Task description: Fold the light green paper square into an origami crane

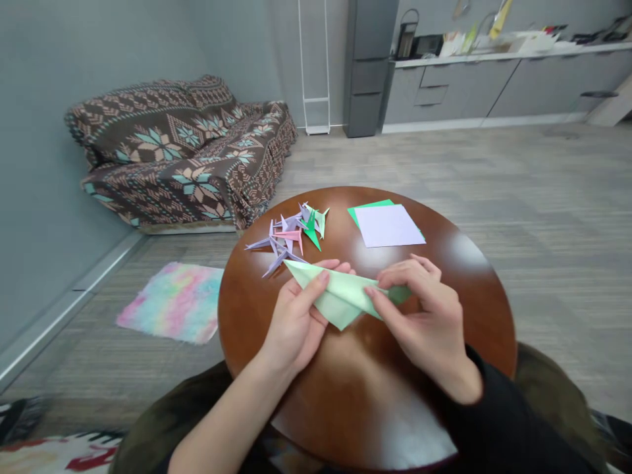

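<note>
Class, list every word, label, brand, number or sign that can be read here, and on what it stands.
None can be read.
Held paper, folded pieces, loose sheets: no text shows.
Counter items: too small and blurred to tell whether they bear any.

The head camera looks forward and down across the table (340, 388).

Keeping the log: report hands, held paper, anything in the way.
Left hand, right hand: both gripping pale green paper. Paper folded, pointed at one end, above table. Folded figures just beyond its tip.
</note>
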Motion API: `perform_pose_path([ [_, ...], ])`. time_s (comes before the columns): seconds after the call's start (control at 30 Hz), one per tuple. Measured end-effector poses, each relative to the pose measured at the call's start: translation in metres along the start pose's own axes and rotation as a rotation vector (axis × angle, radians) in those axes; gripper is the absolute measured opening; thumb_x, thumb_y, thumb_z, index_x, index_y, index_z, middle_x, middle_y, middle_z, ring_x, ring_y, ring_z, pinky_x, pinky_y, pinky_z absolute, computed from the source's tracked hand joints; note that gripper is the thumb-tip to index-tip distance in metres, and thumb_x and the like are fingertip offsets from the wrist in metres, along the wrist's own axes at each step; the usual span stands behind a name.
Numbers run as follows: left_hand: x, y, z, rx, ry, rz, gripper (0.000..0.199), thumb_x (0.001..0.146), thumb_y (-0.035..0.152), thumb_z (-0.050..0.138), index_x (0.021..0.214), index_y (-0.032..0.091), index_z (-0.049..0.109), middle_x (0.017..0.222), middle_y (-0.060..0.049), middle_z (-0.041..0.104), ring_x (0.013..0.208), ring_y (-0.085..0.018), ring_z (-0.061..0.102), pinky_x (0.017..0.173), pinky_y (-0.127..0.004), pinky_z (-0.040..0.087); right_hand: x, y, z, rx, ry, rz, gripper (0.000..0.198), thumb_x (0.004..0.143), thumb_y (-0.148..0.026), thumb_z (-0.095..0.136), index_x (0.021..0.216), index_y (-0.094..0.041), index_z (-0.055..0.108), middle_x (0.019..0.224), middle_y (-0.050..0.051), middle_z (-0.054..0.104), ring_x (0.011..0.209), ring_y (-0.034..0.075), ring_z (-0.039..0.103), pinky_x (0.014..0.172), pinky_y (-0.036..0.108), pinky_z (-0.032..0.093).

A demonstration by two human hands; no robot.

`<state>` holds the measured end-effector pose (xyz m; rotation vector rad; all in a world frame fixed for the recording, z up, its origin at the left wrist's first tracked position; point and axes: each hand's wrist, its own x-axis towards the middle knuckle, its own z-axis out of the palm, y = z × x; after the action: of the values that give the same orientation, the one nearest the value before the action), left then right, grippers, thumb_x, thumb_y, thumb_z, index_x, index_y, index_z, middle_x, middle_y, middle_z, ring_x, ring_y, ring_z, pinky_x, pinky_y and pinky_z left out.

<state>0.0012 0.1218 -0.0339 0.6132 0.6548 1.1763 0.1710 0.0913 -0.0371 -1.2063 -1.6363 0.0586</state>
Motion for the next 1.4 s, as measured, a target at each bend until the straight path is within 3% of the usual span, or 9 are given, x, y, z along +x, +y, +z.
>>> perform_pose_path([
  [0.1,0.003,0.003,-0.002,-0.011,0.063,0.081,0.013,0.081,0.018,0.077,0.095,0.016,0.076,0.100,-0.007,0.080,0.099,-0.021,0.074,0.092,-0.031,0.059,0.000,0.000,-0.001,0.002,0.011,0.034,0.015,0.085,-0.018,0.071,0.093,-0.024,0.060,0.081,0.000,0.072,0.074,0.020,0.069,0.107,0.052,0.034],
  [0.2,0.004,0.005,-0.003,0.041,0.074,0.134,0.013,0.079,0.017,0.080,0.092,0.016,0.076,0.095,-0.006,0.080,0.095,-0.020,0.075,0.088,-0.030,0.059,0.004,-0.002,-0.004,-0.038,-0.113,0.056,0.019,0.085,-0.018,0.070,0.101,-0.025,0.063,0.083,-0.001,0.074,0.079,0.021,0.069,0.105,0.052,0.031],
  [0.27,0.002,0.006,-0.002,0.093,0.069,0.136,0.014,0.077,0.018,0.081,0.090,0.015,0.076,0.091,-0.006,0.080,0.092,-0.021,0.076,0.084,-0.030,0.060,0.008,-0.004,-0.006,-0.062,-0.222,0.046,0.006,0.089,-0.020,0.068,0.092,-0.025,0.067,0.080,-0.001,0.073,0.080,0.021,0.067,0.101,0.050,0.030],
  [0.37,-0.001,0.008,-0.001,0.119,0.049,0.121,0.015,0.075,0.019,0.083,0.088,0.015,0.076,0.088,-0.006,0.079,0.089,-0.021,0.076,0.082,-0.030,0.060,0.013,-0.008,-0.010,-0.002,-0.341,0.062,0.016,0.093,-0.025,0.065,0.077,-0.024,0.068,0.072,-0.002,0.070,0.072,0.018,0.062,0.091,0.043,0.034],
  [0.47,-0.002,0.011,-0.002,0.093,0.041,0.119,0.013,0.077,0.020,0.082,0.088,0.015,0.077,0.091,-0.006,0.079,0.091,-0.021,0.076,0.086,-0.031,0.060,0.015,-0.008,-0.012,0.073,-0.400,0.091,0.019,0.095,-0.024,0.063,0.076,-0.023,0.067,0.070,-0.002,0.069,0.067,0.017,0.059,0.080,0.037,0.038],
  [0.87,0.012,0.029,-0.019,0.058,0.141,0.193,0.016,0.077,0.028,0.082,0.085,0.016,0.075,0.082,-0.003,0.079,0.080,-0.015,0.076,0.084,-0.025,0.058,0.016,-0.009,-0.016,0.006,-0.450,0.052,0.022,0.097,-0.021,0.058,0.075,-0.022,0.062,0.071,-0.002,0.066,0.070,0.017,0.057,0.083,0.038,0.034],
  [1.0,0.009,0.029,-0.018,0.110,0.039,0.160,0.034,0.080,0.044,0.079,0.101,0.017,0.075,0.096,-0.009,0.080,0.089,-0.021,0.076,0.085,-0.031,0.058,0.017,-0.008,-0.018,0.008,-0.468,0.048,0.022,0.097,-0.021,0.056,0.076,-0.022,0.061,0.072,-0.002,0.066,0.071,0.017,0.058,0.081,0.037,0.035],
  [1.13,0.005,0.024,-0.017,0.240,-0.034,0.034,0.026,0.075,0.028,0.084,0.096,0.014,0.076,0.096,-0.011,0.080,0.084,-0.020,0.075,0.079,-0.028,0.057,0.018,-0.007,-0.021,0.009,-0.512,0.042,0.023,0.099,-0.021,0.053,0.078,-0.022,0.061,0.071,-0.002,0.065,0.069,0.017,0.058,0.088,0.040,0.035],
  [1.4,0.004,0.014,-0.013,0.266,-0.009,0.051,0.015,0.076,0.024,0.083,0.087,0.015,0.077,0.088,-0.008,0.080,0.077,-0.017,0.073,0.072,-0.026,0.057,0.013,-0.008,-0.013,0.026,-0.458,0.053,0.013,0.097,-0.024,0.061,0.085,-0.022,0.065,0.075,-0.003,0.069,0.072,0.016,0.062,0.099,0.042,0.032],
])
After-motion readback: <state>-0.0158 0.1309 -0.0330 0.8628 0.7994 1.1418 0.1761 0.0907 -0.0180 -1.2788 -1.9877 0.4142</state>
